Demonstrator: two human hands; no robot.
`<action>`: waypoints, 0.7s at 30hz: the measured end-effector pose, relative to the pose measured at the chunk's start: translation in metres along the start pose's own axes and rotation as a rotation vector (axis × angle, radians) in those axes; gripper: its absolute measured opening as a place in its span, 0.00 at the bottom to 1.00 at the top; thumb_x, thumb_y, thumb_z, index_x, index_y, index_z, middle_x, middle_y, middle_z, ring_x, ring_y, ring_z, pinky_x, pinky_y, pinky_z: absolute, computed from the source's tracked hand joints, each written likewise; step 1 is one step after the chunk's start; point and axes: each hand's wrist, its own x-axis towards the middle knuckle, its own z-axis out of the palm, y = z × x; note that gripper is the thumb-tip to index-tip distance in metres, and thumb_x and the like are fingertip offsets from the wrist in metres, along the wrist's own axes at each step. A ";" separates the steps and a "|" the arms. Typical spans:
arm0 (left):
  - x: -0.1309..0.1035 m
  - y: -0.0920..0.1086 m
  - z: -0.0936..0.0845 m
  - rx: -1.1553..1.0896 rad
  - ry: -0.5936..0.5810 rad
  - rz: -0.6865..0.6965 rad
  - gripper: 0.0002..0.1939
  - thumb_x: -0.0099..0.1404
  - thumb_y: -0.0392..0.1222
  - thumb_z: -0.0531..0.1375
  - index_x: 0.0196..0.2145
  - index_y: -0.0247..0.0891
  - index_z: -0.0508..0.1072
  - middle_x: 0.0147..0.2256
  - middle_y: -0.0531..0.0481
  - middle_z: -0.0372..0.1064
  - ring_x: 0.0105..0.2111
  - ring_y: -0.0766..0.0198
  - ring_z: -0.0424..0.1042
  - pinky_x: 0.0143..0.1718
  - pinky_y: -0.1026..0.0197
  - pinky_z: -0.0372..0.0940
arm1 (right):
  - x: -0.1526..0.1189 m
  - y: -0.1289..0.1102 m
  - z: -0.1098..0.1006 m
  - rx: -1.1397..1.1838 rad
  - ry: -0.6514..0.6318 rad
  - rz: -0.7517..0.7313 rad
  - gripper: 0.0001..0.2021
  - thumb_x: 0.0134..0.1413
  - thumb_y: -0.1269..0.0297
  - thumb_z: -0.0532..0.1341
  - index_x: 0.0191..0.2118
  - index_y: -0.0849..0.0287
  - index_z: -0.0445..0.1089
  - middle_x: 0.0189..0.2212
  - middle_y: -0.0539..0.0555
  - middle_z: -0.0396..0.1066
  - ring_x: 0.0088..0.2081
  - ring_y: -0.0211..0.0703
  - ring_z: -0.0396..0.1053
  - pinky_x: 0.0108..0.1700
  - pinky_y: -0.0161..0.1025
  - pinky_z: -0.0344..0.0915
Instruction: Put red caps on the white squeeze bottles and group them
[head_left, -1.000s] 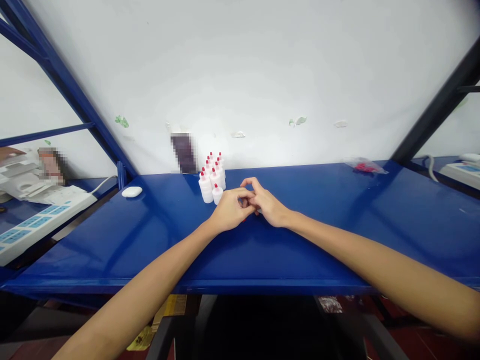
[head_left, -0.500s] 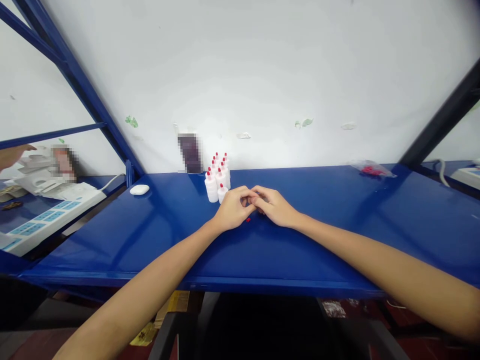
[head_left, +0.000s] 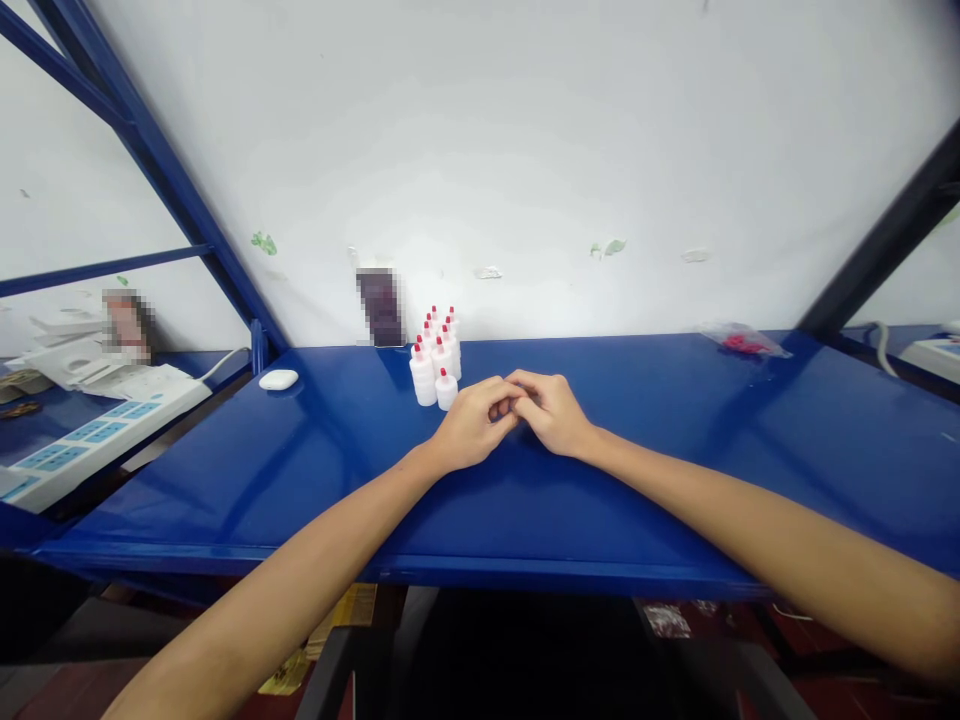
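While the fingertips of the left hand [head_left: 474, 428] and the right hand [head_left: 553, 414] are pressing together above the blue table [head_left: 300, 480], whatever they are pinching is staying hidden: both sets of fingers are curling inward and meeting knuckle to knuckle, and I cannot tell what, if anything, is sitting between them. Anything held there is small enough to vanish inside the closed fingers, so it is probably light and easy to drop, best kept between thumb and forefinger pads rather than in the palm.

Just beyond the left hand, the cluster of white bottles [head_left: 435, 358] with red caps is standing upright, its nearest bottle almost touching the left knuckles. These look like thin plastic squeeze bottles: light, slightly soft in the wall, prone to tipping their neighbours, so gripping one around the body below the shoulder seems safer than pulling at the narrow cap.

Further left of the bottles, a white case [head_left: 278, 379] is lying on the table, and past it a power strip [head_left: 90, 440] is sitting on the neighbouring surface. Well to the right of the bottles, near the wall, a clear bag of red pieces [head_left: 742, 341] is resting.
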 end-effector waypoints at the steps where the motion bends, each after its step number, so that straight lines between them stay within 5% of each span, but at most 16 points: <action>1: -0.001 0.000 0.001 0.002 0.003 0.011 0.06 0.65 0.35 0.57 0.39 0.37 0.72 0.28 0.53 0.63 0.27 0.67 0.62 0.30 0.63 0.59 | 0.000 0.000 0.000 0.000 0.006 0.006 0.10 0.49 0.72 0.53 0.32 0.59 0.71 0.28 0.51 0.75 0.30 0.41 0.70 0.36 0.37 0.63; 14: -0.008 -0.004 0.008 0.071 -0.015 0.136 0.05 0.68 0.34 0.54 0.42 0.38 0.68 0.35 0.50 0.67 0.32 0.64 0.65 0.35 0.61 0.62 | 0.001 -0.001 -0.003 0.011 -0.055 -0.067 0.07 0.46 0.72 0.53 0.33 0.59 0.65 0.22 0.47 0.70 0.23 0.38 0.65 0.29 0.35 0.58; 21: -0.002 -0.005 -0.001 0.159 0.147 0.162 0.06 0.72 0.38 0.53 0.41 0.38 0.69 0.37 0.47 0.66 0.36 0.62 0.66 0.38 0.60 0.64 | 0.000 0.004 -0.002 0.130 -0.047 -0.020 0.19 0.60 0.60 0.54 0.56 0.58 0.60 0.19 0.42 0.63 0.20 0.37 0.60 0.27 0.35 0.56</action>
